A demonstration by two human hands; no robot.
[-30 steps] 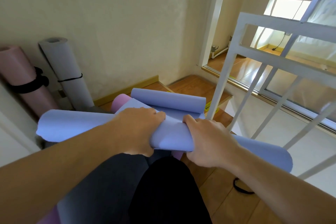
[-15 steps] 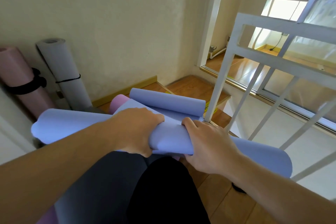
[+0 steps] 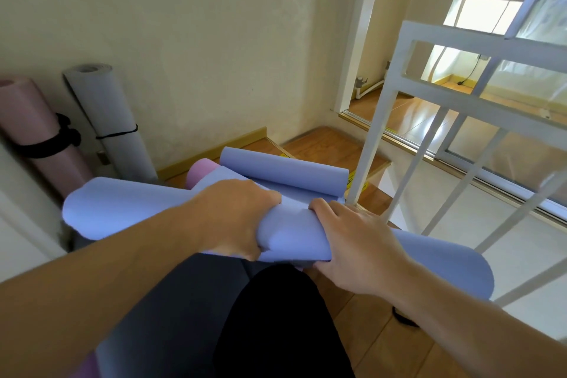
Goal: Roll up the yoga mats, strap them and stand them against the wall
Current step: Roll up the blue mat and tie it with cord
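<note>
A lavender-blue yoga mat lies across my lap, partly rolled, with its far end curled up. My left hand grips the rolled middle of the mat from the left. My right hand grips the same roll from the right, fingers curled under it. A pink rolled mat lies on the floor under the blue one. Against the wall at the left stand a pink rolled mat and a grey rolled mat, each with a black strap round it.
A white metal railing stands close on the right. A black strap lies on the wooden floor by my right arm. A doorway with a sliding track opens behind the railing. My knees in dark trousers fill the bottom.
Both hands keep their grip on the roll and have shifted slightly; the mat's left end has sunk a little. The camera has drifted a bit.
</note>
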